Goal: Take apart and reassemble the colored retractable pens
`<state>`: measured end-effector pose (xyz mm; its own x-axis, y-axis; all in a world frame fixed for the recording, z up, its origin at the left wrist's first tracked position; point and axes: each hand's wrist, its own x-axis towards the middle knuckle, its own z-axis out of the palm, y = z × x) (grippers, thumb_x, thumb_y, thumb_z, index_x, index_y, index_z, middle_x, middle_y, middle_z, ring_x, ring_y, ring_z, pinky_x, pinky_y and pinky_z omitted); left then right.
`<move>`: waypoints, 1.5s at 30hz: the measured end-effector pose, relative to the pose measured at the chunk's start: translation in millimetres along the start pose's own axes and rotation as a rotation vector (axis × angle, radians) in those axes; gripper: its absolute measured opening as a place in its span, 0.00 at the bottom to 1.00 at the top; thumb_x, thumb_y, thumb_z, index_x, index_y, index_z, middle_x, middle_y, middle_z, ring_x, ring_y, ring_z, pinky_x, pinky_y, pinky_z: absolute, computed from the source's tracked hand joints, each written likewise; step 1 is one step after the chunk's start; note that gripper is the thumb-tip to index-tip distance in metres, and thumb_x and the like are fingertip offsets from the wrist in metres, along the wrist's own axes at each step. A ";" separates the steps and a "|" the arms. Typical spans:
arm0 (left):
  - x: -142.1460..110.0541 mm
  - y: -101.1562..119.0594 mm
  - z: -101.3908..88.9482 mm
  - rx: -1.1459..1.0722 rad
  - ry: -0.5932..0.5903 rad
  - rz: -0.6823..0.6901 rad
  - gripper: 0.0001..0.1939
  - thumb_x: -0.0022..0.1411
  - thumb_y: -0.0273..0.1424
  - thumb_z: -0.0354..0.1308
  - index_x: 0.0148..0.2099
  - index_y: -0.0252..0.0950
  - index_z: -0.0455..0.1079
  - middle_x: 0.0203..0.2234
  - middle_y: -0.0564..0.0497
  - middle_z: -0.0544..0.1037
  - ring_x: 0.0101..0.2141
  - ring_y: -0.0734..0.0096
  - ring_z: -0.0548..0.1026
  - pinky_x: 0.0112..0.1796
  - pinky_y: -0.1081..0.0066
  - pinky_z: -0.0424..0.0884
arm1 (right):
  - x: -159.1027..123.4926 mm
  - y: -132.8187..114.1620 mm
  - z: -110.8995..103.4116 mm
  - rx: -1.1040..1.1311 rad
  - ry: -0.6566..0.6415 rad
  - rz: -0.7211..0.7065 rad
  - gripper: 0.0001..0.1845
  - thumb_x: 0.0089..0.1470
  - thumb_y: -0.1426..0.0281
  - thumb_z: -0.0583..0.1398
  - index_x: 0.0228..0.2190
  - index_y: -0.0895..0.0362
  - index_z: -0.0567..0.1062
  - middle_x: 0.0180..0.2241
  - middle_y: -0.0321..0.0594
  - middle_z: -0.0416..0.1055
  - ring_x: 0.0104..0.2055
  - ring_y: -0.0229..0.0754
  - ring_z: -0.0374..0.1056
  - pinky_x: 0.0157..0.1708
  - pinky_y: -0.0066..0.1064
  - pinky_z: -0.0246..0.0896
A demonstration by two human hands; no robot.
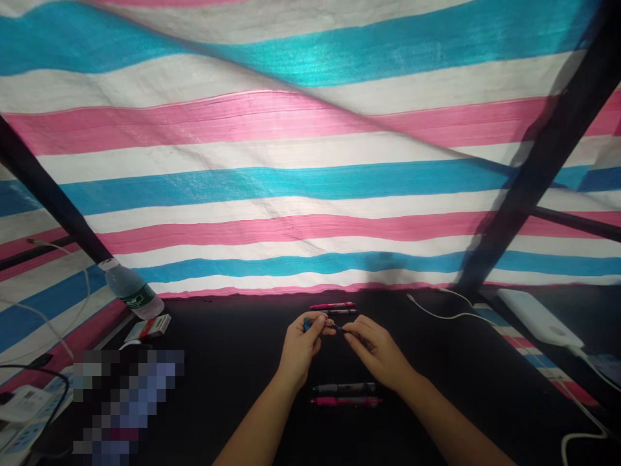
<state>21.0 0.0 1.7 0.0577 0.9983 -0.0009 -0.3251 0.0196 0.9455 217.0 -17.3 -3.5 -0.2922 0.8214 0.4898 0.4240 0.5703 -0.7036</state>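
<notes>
My left hand [301, 346] and my right hand [376, 349] meet over a black tabletop [233, 362], both pinched on one dark pen with a blue part [324, 323] held between them. Just beyond the hands lie two pens side by side, a pink one [332, 305] and a dark one [342, 312]. Closer to me, under my wrists, lie a grey pen [344, 388] and a pink pen [346, 401]. Details of the held pen are too small to make out.
A striped pink, blue and white tarp [310, 194] hangs behind the table on black poles. A plastic bottle [130, 290] and a small red-and-white box [150, 327] sit at left, a power strip [22, 414] at lower left. A white power bank [538, 316] with cables lies at right.
</notes>
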 end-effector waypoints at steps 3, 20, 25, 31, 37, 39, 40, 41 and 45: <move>0.4 0.3 -2.5 0.106 -0.003 0.050 0.21 0.58 0.46 0.70 0.42 0.33 0.78 0.29 0.44 0.83 0.17 0.79 0.67 0.19 0.76 0.49 | 0.0 0.9 -0.1 -0.012 -0.003 0.001 0.13 0.70 0.64 0.56 0.44 0.53 0.80 0.33 0.41 0.69 0.31 0.43 0.69 0.29 0.32 0.64; -4.0 -1.3 -0.2 0.304 -0.088 0.164 0.12 0.60 0.38 0.69 0.42 0.36 0.81 0.22 0.51 0.79 0.27 0.65 0.77 0.37 0.67 0.71 | 1.0 2.5 8.3 0.137 -0.081 0.144 0.13 0.66 0.61 0.60 0.43 0.52 0.82 0.34 0.40 0.79 0.36 0.46 0.74 0.37 0.35 0.68; -1.9 -11.0 0.3 0.065 -0.146 0.081 0.17 0.57 0.39 0.72 0.44 0.35 0.77 0.34 0.46 0.82 0.24 0.70 0.75 0.32 0.67 0.73 | 2.0 -5.7 12.9 0.332 -0.139 0.193 0.12 0.67 0.62 0.59 0.37 0.54 0.81 0.32 0.37 0.79 0.34 0.43 0.73 0.35 0.32 0.66; 2.1 -7.8 -0.7 -0.036 -0.046 -0.063 0.23 0.59 0.47 0.68 0.46 0.33 0.79 0.28 0.52 0.72 0.21 0.81 0.61 0.21 0.76 0.52 | 2.0 3.4 14.0 0.339 -0.056 0.280 0.14 0.66 0.58 0.60 0.40 0.55 0.79 0.31 0.39 0.79 0.32 0.44 0.73 0.33 0.33 0.66; 2.7 -1.3 -3.0 -0.127 -0.086 -0.065 0.24 0.55 0.40 0.72 0.51 0.33 0.81 0.30 0.51 0.71 0.31 0.73 0.67 0.33 0.73 0.63 | 2.9 11.6 10.5 0.338 0.059 0.310 0.18 0.63 0.54 0.61 0.42 0.56 0.79 0.30 0.39 0.78 0.30 0.43 0.72 0.32 0.33 0.67; 1.6 -0.3 -4.5 -0.043 -0.107 -0.010 0.22 0.56 0.38 0.72 0.52 0.35 0.81 0.30 0.51 0.74 0.31 0.73 0.67 0.36 0.72 0.63 | 2.9 10.7 9.1 0.320 0.060 0.308 0.18 0.63 0.55 0.61 0.42 0.57 0.79 0.29 0.39 0.77 0.30 0.43 0.71 0.32 0.33 0.66; 1.2 -0.1 -5.2 -0.012 -0.111 0.009 0.21 0.56 0.37 0.73 0.51 0.36 0.82 0.31 0.50 0.75 0.32 0.72 0.67 0.37 0.71 0.64 | 2.9 9.8 8.5 0.310 0.055 0.309 0.18 0.63 0.55 0.61 0.42 0.57 0.80 0.29 0.39 0.77 0.30 0.43 0.71 0.31 0.33 0.65; 1.0 -0.1 -6.0 0.007 -0.110 0.023 0.19 0.55 0.36 0.73 0.49 0.36 0.82 0.33 0.49 0.77 0.33 0.72 0.68 0.38 0.71 0.64 | 2.9 8.9 8.0 0.302 0.049 0.312 0.17 0.63 0.56 0.61 0.42 0.57 0.80 0.29 0.39 0.77 0.29 0.43 0.71 0.31 0.33 0.65; 2.1 -1.5 -8.7 0.026 -0.079 0.065 0.14 0.53 0.35 0.75 0.41 0.36 0.83 0.35 0.48 0.80 0.34 0.69 0.71 0.39 0.71 0.66 | 3.1 5.7 7.2 0.285 0.027 0.324 0.16 0.63 0.58 0.61 0.42 0.57 0.81 0.29 0.39 0.78 0.29 0.43 0.71 0.29 0.31 0.64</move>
<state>13.4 2.5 -2.6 0.1121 0.9900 0.0858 -0.3056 -0.0478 0.9509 212.3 -11.5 -9.8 -0.1590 0.9601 0.2303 0.2353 0.2633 -0.9356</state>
